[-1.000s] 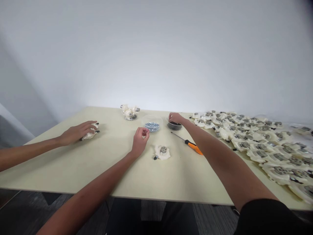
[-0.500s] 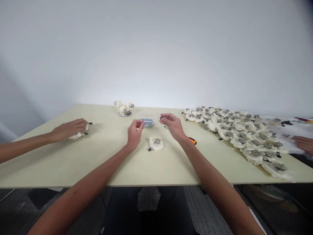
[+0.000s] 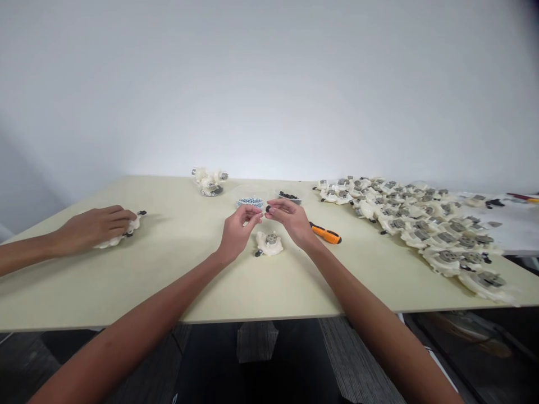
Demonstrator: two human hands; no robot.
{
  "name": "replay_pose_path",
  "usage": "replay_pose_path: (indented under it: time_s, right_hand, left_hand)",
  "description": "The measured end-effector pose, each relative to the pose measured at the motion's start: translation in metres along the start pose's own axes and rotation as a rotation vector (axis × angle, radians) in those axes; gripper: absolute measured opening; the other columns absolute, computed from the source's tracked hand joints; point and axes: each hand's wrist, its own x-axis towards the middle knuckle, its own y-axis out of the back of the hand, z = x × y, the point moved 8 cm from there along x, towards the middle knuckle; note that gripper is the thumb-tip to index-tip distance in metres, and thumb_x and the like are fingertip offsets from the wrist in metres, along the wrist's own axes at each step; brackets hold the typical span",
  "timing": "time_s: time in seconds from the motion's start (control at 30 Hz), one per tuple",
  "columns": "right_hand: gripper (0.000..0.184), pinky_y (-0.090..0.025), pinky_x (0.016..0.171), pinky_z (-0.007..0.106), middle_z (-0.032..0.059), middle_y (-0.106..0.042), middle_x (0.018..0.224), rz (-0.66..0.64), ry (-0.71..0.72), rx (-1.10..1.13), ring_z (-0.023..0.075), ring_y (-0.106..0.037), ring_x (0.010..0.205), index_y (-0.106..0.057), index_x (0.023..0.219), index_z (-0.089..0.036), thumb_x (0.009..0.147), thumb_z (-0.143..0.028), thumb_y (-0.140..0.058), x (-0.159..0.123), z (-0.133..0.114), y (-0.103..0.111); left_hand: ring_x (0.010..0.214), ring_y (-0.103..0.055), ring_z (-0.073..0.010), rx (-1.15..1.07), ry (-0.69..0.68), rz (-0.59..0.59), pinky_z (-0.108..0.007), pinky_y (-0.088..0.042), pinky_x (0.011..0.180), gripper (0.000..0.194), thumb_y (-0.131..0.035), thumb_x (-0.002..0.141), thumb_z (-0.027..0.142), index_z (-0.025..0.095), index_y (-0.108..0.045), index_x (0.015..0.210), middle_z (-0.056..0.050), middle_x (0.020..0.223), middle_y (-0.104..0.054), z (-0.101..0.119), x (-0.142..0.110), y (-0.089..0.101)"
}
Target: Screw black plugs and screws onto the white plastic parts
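Observation:
My left hand (image 3: 238,229) and my right hand (image 3: 291,220) meet in the air above the table, fingertips nearly touching. The right fingertips pinch a small black piece (image 3: 268,209). The left fingers pinch together, but what they hold is too small to tell. Just below my hands lies a white plastic part with a grey metal centre (image 3: 272,243), not touching them. A clear bowl of small silver screws (image 3: 250,202) and a bowl of black pieces (image 3: 289,196) stand just beyond my fingertips.
A co-worker's hand (image 3: 95,227) at the left rests on a white part (image 3: 113,242). An orange-handled screwdriver (image 3: 325,235) lies right of my right hand. Several white parts (image 3: 404,216) cover the table's right side, and a dish of parts (image 3: 209,182) stands at the back.
My hands have come together, and the right has moved left from beside the screw bowl. The view has shifted, and the hand at the far right has left the frame.

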Motion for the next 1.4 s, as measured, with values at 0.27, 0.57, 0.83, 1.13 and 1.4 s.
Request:
replay_pose_path:
  time_s: [0.27, 0.57, 0.83, 1.13, 1.4]
  right_hand:
    - [0.025, -0.05, 0.08, 0.033, 0.0011, -0.066, 0.082, -0.042, 0.036, -0.136, 0.0151, -0.062, 0.076, -0.071, 0.097, -0.02, 0.074, -0.031, -0.071, -0.002, -0.004, -0.002]
    - [0.024, -0.051, 0.077, 0.034, -0.0016, -0.062, 0.077, -0.037, 0.005, -0.006, 0.0153, -0.065, 0.071, -0.064, 0.082, -0.02, 0.068, -0.032, -0.078, -0.002, -0.002, -0.004]
    - [0.025, -0.05, 0.077, 0.032, 0.0012, -0.068, 0.077, -0.065, 0.029, -0.07, 0.0144, -0.062, 0.073, -0.072, 0.095, -0.02, 0.073, -0.034, -0.074, -0.002, 0.0, -0.005]
    - [0.031, -0.049, 0.097, 0.041, 0.0046, -0.073, 0.095, -0.078, -0.06, 0.076, 0.0202, -0.067, 0.094, -0.074, 0.096, -0.02, 0.068, -0.03, -0.079, -0.003, 0.007, -0.007]
    - [0.028, -0.053, 0.093, 0.043, 0.004, -0.074, 0.085, -0.008, -0.074, -0.022, 0.0198, -0.071, 0.081, -0.073, 0.091, -0.019, 0.067, -0.033, -0.079, -0.006, 0.001, -0.006]
  left_hand:
    - [0.079, -0.067, -0.0164, -0.019, 0.063, -0.07, -0.032, -0.053, 0.078, 0.016, -0.062, 0.082, 0.034, 0.02, -0.061, 0.088, -0.003, 0.088, -0.069, -0.008, -0.002, -0.007]
    - [0.077, -0.063, -0.0141, -0.118, 0.114, -0.111, -0.029, -0.052, 0.077, 0.018, -0.066, 0.078, 0.034, 0.018, -0.063, 0.085, -0.002, 0.082, -0.067, -0.013, -0.001, -0.01]
    - [0.078, -0.065, -0.016, -0.091, 0.119, -0.078, -0.029, -0.052, 0.076, 0.019, -0.068, 0.076, 0.035, 0.018, -0.066, 0.085, -0.004, 0.082, -0.069, -0.01, -0.002, -0.008]
    - [0.076, -0.063, -0.0143, -0.028, 0.066, -0.076, -0.028, -0.052, 0.075, 0.015, -0.064, 0.08, 0.034, 0.019, -0.064, 0.084, -0.002, 0.087, -0.068, -0.008, -0.001, -0.006]
    - [0.08, -0.065, -0.0163, -0.01, 0.061, -0.035, -0.031, -0.053, 0.079, 0.017, -0.066, 0.078, 0.034, 0.019, -0.065, 0.086, -0.004, 0.09, -0.07, -0.01, -0.002, -0.004]
